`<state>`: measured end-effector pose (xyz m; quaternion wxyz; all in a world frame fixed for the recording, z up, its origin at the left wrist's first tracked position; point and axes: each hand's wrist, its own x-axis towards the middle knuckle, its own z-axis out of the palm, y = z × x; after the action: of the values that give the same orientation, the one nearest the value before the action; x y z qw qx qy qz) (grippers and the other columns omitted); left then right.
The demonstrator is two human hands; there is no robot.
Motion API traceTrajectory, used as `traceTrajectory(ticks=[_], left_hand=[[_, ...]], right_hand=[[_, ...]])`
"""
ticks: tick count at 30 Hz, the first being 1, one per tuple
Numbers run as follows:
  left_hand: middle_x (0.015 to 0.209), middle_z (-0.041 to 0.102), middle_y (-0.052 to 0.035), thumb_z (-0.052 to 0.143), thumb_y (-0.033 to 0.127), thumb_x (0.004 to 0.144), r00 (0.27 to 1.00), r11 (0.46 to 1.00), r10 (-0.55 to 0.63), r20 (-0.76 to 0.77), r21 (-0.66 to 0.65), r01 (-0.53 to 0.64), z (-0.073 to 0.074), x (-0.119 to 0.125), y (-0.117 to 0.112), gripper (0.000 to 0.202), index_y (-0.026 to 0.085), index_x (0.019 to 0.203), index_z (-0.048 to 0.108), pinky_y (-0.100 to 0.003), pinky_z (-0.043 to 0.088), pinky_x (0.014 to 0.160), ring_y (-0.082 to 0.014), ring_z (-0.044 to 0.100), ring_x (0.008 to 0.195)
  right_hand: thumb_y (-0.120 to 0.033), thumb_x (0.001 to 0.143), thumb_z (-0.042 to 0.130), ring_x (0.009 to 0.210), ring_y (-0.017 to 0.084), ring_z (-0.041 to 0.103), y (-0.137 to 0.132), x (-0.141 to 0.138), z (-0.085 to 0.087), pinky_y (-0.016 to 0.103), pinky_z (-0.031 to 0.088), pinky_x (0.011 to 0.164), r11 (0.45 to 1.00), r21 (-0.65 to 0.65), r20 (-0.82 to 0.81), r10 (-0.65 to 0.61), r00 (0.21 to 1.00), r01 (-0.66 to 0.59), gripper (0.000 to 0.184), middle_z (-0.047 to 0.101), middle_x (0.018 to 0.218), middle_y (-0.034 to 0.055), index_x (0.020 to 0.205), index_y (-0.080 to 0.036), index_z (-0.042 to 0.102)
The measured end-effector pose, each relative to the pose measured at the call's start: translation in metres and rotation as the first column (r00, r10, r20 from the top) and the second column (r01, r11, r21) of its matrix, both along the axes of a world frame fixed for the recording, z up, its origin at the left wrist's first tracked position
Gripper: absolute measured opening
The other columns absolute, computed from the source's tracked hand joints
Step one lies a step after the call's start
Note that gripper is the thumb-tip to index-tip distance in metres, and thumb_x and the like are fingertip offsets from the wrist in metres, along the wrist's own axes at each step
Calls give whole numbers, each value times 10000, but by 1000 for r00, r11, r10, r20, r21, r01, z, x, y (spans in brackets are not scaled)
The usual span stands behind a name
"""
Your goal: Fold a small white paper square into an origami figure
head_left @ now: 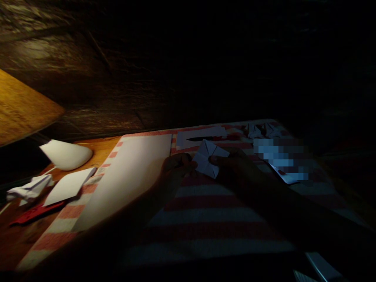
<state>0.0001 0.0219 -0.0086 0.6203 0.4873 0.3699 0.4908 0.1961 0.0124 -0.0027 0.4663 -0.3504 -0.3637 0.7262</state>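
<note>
in the head view, the paper (206, 156), folded into creased facets, is raised above the striped cloth (188, 231) between both hands. the left hand (179, 162) pinches its left edge; the right hand (232, 162) grips its right side, thumb on top. a large sheet (129, 172) lies left of it, a dark blade (199, 138) just beyond, a lit screen (273, 152) to the right. a lamp (69, 155) stands on the wooden bench (101, 148).

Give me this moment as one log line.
left hand: holding folded paper; right hand: holding same paper; below: striped cloth; beyond: knife; left: large sheet
</note>
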Motion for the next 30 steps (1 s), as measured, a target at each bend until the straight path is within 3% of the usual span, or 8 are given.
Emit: traceTrajectory(ticks=[4,7,11,17,25,30], left_hand=[[553,550,49,886,297,661,1000,1000,16,-14,-19,-16,-1,1,2,452,172,548,466,-183,453,481,-75,561,493],[583,572,46,876,292,673,998,999,49,-35,-16,-50,-2,3,2,423,170,563,486,-192,491,522,-78,585,520],[631,607,32,841,300,719,995,995,92,-48,-33,-94,-3,3,2,356,174,622,522,-213,501,522,-96,598,542],[635,576,41,834,287,718,995,994,93,29,-63,-91,-5,1,2,333,181,677,521,-188,435,491,-83,536,537],[787,709,-28,833,321,720,987,998,40,-153,-45,-48,-10,3,0,287,151,902,689,-243,529,562,-150,657,642],[698,695,-32,831,298,709,983,995,24,-181,-87,-40,-13,0,4,226,131,774,694,-227,504,524,-144,646,602]], right_hand=[[-282,726,874,797,210,690,2,0,-3,386,542,787,1000,-20,11,-4,1000,5,209,763,862,79,867,-160,781],[-284,713,884,787,198,687,3,-1,-4,363,533,778,999,-35,4,-18,1000,18,235,761,861,68,883,-159,782],[-275,733,866,777,181,667,3,-2,-1,358,513,787,1000,21,9,-3,1000,3,200,737,848,43,873,-167,770],[-240,709,846,751,177,651,1,-3,4,333,492,742,999,-7,86,43,995,-43,148,737,816,36,814,-182,759],[-288,694,849,716,155,605,4,-1,-2,321,467,721,993,69,183,83,980,-97,192,692,786,13,796,-178,729],[-356,715,853,759,169,619,4,0,-2,304,444,687,986,128,240,77,968,-110,245,696,812,25,813,-172,724]])
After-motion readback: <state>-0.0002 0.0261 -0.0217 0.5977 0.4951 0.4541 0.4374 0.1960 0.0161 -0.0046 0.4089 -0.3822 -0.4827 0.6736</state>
